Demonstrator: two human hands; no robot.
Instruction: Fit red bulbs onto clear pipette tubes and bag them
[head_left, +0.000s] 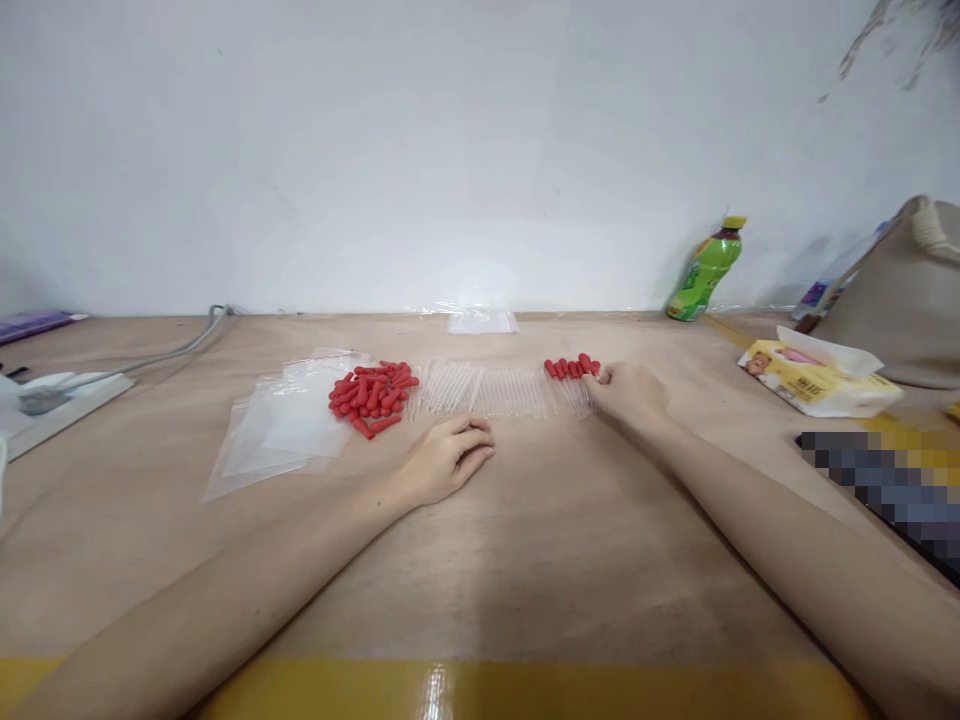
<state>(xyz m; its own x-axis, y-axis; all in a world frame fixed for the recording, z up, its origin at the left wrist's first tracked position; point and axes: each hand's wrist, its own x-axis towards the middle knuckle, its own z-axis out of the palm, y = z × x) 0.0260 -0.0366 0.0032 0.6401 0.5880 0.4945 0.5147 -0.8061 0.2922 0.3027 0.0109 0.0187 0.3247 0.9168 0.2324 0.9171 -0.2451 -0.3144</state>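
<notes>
My left hand (452, 460) rests on the table, its fingers loosely bent and apart with nothing between them. Just beyond it lies a row of thin clear tubes (514, 392). To their left is a heap of red rubber bulbs (369, 395), with a couple lying loose at its front. My right hand (628, 392) is closed at the right end of a small group of droppers (570, 370), clear tubes topped with red bulbs. Thumb and fingers pinch the bulb end of the outermost dropper, and the hand partly hides it.
Clear plastic bags (281, 430) lie left of the bulbs. A tissue pack (817, 380), a green bottle (706, 270) and a beige bag (892, 290) stand at the right. A blurred dark flat object (885, 495) lies nearer. A grey cable (176, 350) runs at the left.
</notes>
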